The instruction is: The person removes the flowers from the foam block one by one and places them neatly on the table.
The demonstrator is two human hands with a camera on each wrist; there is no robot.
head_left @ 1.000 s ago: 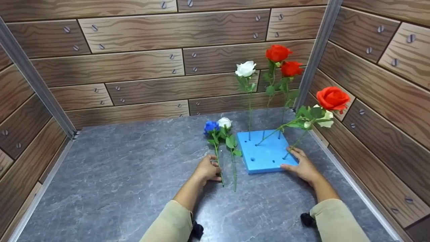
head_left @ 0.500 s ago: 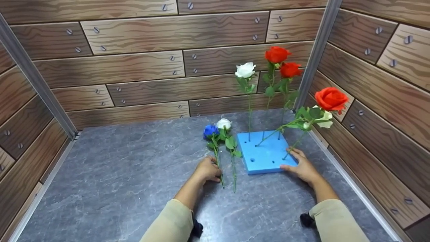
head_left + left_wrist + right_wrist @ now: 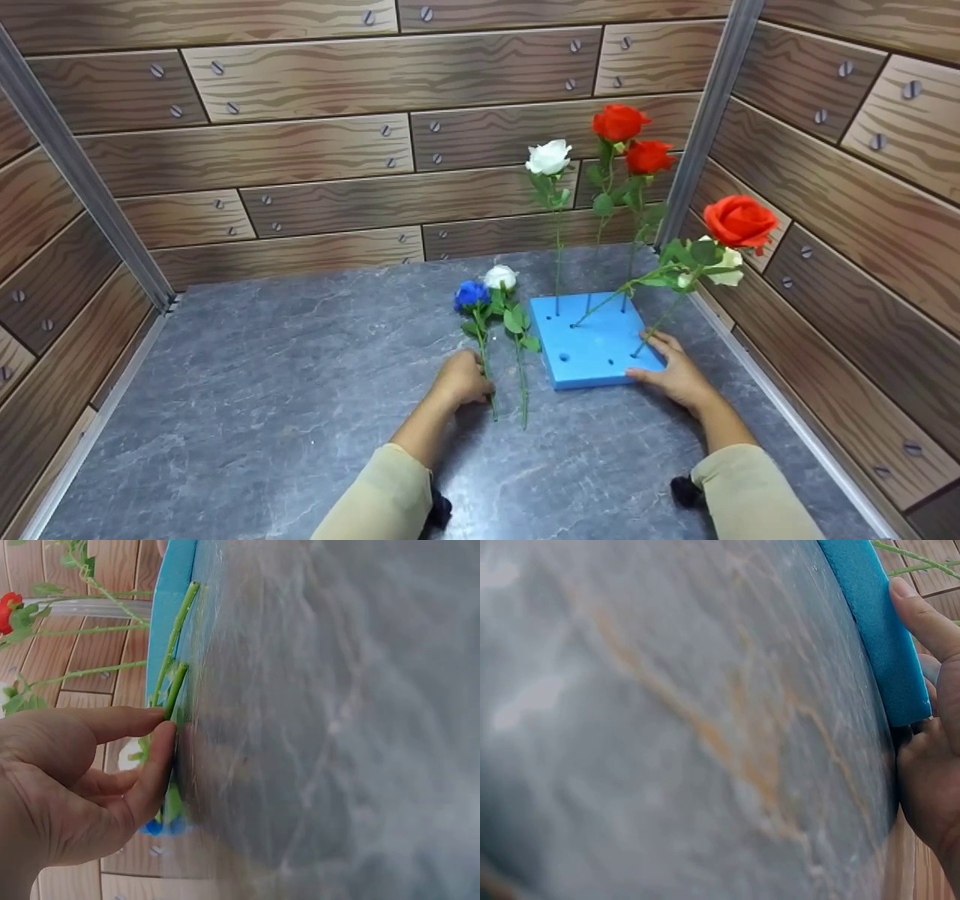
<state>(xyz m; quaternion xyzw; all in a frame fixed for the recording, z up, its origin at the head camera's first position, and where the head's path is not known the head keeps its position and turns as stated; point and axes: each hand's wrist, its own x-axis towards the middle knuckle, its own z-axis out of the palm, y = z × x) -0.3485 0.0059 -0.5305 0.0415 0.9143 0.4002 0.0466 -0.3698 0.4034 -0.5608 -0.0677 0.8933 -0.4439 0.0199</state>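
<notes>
My left hand (image 3: pixel 461 377) pinches the lower stem of a blue rose (image 3: pixel 471 294) lying on the table. In the left wrist view, thumb and forefinger meet at the cut green stem (image 3: pixel 177 682). Beside it, to the right, lies a white rose (image 3: pixel 500 277). My right hand (image 3: pixel 675 375) grips the near right corner of a blue foam block (image 3: pixel 585 364), thumb at the front and fingers along the right side. Standing in the block are a white rose (image 3: pixel 548 157), two red roses (image 3: pixel 619 122), a right-leaning red rose (image 3: pixel 741 220) and a pale rose (image 3: pixel 726 268) partly hidden behind it.
Several holes in the block's top hold no stems, one of them larger (image 3: pixel 564 358). Wood-patterned walls (image 3: pixel 322 142) enclose the grey marbled table (image 3: pixel 285 375) at the back and sides. Leaning rose heads reach toward the right wall.
The left fingers have closed in on the blue rose's stem, whose lower end has shifted slightly left. My right hand and the block stay in place.
</notes>
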